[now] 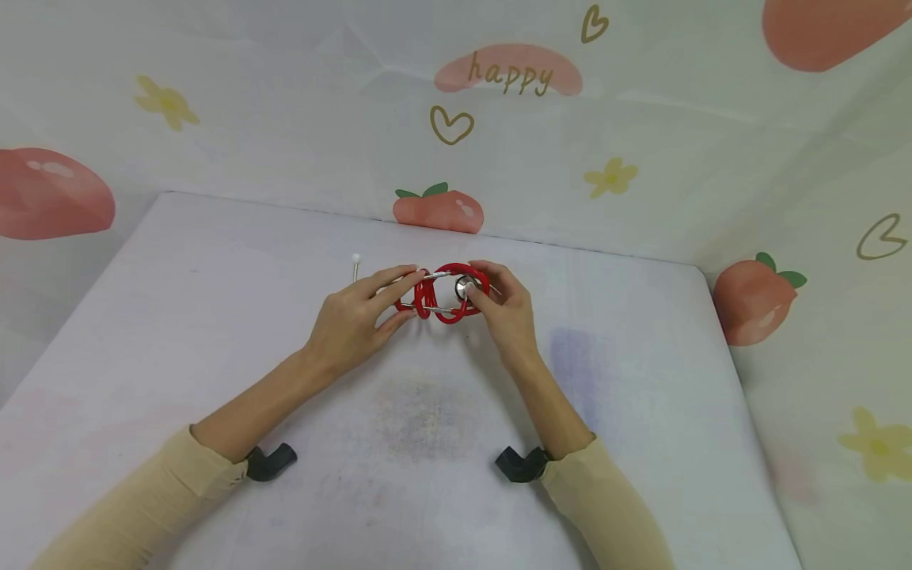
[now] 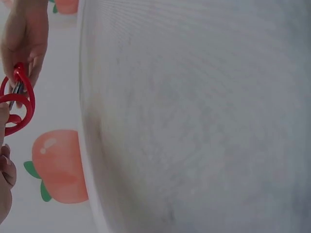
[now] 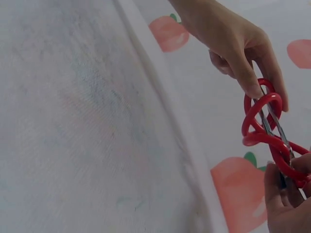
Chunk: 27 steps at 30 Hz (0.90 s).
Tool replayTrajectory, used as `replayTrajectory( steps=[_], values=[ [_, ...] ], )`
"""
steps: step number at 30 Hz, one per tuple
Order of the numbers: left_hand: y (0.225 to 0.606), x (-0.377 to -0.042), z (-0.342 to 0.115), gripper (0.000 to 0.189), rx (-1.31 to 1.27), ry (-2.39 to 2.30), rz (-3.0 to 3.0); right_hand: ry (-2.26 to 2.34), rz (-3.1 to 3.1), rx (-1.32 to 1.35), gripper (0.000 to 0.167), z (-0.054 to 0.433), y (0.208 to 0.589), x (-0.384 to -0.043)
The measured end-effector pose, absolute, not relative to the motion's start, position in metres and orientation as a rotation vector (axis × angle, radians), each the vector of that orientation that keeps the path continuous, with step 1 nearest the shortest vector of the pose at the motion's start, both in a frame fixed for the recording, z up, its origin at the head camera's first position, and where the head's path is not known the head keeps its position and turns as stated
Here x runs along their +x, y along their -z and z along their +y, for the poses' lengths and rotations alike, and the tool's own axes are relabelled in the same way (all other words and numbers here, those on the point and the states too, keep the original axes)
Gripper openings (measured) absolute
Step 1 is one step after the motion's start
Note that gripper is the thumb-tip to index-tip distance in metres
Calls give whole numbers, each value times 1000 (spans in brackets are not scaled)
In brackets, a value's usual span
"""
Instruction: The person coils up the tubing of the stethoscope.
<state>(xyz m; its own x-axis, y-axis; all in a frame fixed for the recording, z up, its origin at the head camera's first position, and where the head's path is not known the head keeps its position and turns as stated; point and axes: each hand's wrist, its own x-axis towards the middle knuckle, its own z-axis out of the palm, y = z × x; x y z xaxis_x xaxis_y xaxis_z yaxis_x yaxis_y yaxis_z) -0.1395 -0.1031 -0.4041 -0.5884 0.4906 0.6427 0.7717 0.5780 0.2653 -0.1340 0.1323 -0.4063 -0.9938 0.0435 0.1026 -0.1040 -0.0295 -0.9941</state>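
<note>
A stethoscope with its red tube (image 1: 427,294) coiled round the metal ear tubes is held between both hands over the table. My left hand (image 1: 356,318) grips the left end of the bundle, thumb below and fingers above. A thin metal rod with a white tip (image 1: 356,259) sticks up beyond that hand. At the other end my right hand (image 1: 511,313) pinches the red loop, its thumb at the round silver chest piece (image 1: 464,287). In the right wrist view the metal ear tubes (image 3: 273,121) run through the red loops between the two hands.
Under the hands lies a white tabletop (image 1: 427,491) with faded smudges and a purple stain (image 1: 579,368). Behind and to the right stands a white backdrop (image 1: 299,103) printed with peaches, flowers and hearts. A black curved piece sits at each sleeve cuff, such as the left one (image 1: 272,462).
</note>
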Motion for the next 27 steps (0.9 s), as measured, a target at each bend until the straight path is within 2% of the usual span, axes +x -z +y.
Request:
replayTrajectory(
  steps=[11,22,27],
  values=[
    [404,-141,-106,74,-1031,769,-2342,-2133,-2225,198,38,146,407,-131],
    [406,-144,-109,75,-1058,869,-2377,-1966,-2512,499,61,162,379,-116],
    [407,-145,-108,74,-1079,918,-2394,-1819,-2589,653,72,171,385,-116]
  ],
)
